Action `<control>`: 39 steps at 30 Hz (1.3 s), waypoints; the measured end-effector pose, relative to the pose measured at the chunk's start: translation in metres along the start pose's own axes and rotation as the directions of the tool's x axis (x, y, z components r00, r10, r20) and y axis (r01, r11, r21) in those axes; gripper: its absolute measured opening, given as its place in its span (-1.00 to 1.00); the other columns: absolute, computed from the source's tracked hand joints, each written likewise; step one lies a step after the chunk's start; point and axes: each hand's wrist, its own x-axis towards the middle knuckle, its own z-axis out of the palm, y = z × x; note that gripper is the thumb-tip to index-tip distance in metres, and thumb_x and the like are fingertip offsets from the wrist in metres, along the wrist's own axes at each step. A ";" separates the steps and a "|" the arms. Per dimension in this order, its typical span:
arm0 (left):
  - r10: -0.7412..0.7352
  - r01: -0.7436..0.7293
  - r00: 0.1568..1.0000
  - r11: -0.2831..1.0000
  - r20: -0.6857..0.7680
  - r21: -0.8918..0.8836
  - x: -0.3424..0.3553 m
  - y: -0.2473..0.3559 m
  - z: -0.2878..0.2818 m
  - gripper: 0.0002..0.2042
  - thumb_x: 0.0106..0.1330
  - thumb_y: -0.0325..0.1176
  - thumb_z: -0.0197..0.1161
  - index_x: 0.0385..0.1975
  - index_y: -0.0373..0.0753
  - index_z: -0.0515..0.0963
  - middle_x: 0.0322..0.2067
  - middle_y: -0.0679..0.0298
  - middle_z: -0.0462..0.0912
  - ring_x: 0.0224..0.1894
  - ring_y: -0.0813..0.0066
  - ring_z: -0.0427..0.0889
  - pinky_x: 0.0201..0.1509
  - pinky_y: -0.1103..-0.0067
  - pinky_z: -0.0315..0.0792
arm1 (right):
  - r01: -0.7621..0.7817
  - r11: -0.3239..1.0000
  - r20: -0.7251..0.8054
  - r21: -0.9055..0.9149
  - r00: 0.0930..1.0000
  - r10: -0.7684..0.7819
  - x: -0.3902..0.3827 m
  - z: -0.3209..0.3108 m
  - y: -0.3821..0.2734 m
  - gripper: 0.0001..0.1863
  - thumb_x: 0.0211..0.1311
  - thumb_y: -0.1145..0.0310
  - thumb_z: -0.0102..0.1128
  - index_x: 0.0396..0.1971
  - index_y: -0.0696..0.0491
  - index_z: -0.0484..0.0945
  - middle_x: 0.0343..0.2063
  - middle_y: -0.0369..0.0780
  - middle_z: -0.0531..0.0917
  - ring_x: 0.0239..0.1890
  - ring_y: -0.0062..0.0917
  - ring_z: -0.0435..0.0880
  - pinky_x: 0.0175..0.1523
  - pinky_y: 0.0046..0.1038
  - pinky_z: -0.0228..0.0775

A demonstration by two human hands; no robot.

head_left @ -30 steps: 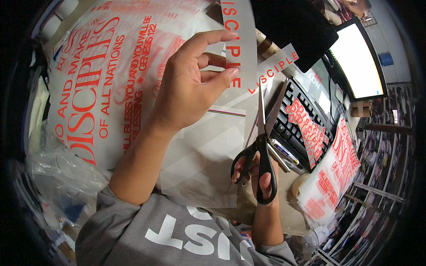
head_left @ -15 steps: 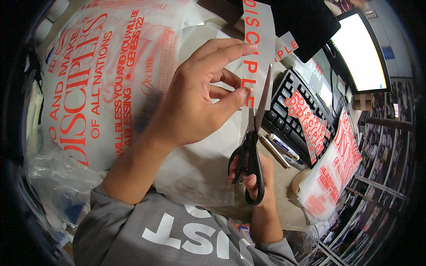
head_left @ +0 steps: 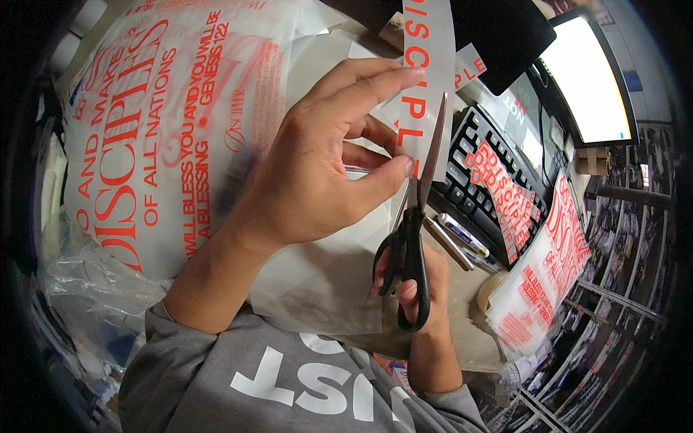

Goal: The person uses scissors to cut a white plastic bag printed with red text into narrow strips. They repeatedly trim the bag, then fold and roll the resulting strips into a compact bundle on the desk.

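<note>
A narrow translucent strip (head_left: pixel 426 79) with red lettering hangs upright at top centre, pinched by the left hand (head_left: pixel 317 173). A large translucent printed sheet (head_left: pixel 166 123) with red lettering fills the upper left. A small cut label piece (head_left: pixel 469 66) lies just right of the strip. Red-lettered strips (head_left: pixel 502 191) lie across the black keyboard (head_left: pixel 469 166). A stack of red-printed sheets (head_left: pixel 545 278) rests at the right. 1 lit white monitor screen (head_left: pixel 588 79) stands at upper right.
</note>
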 end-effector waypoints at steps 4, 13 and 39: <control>0.012 -0.012 1.000 0.999 -0.002 0.039 0.000 -0.002 -0.002 -0.35 0.12 -0.77 0.20 0.31 -0.37 0.33 0.27 0.17 0.26 -0.10 0.50 0.62 -0.09 0.67 0.66 | 0.009 0.998 0.018 -0.059 1.000 -0.008 0.001 -0.003 0.000 -0.36 0.09 -0.25 0.36 -0.42 0.14 0.52 -0.61 -0.28 0.54 -0.59 -0.57 0.53 -0.45 -0.51 0.33; 0.011 -0.011 1.000 1.000 -0.001 0.020 0.000 -0.001 -0.002 -0.35 0.12 -0.77 0.20 0.32 -0.37 0.33 0.26 0.17 0.27 -0.10 0.48 0.63 -0.10 0.68 0.65 | 0.009 0.998 -0.004 -0.067 1.000 -0.010 0.002 0.000 -0.003 -0.40 0.09 -0.21 0.39 -0.45 0.13 0.52 -0.66 -0.30 0.52 -0.62 -0.57 0.51 -0.47 -0.51 0.30; 0.035 -0.035 0.999 0.999 0.006 -0.031 0.001 -0.003 -0.004 -0.33 0.14 -0.78 0.21 0.34 -0.38 0.30 0.32 0.18 0.22 -0.09 0.54 0.59 -0.13 0.76 0.63 | 0.005 0.998 -0.077 -0.061 0.997 -0.010 0.000 0.006 -0.014 -0.59 0.16 0.15 0.49 -0.58 0.10 0.47 -0.78 -0.39 0.45 -0.71 -0.73 0.41 -0.59 -0.60 0.16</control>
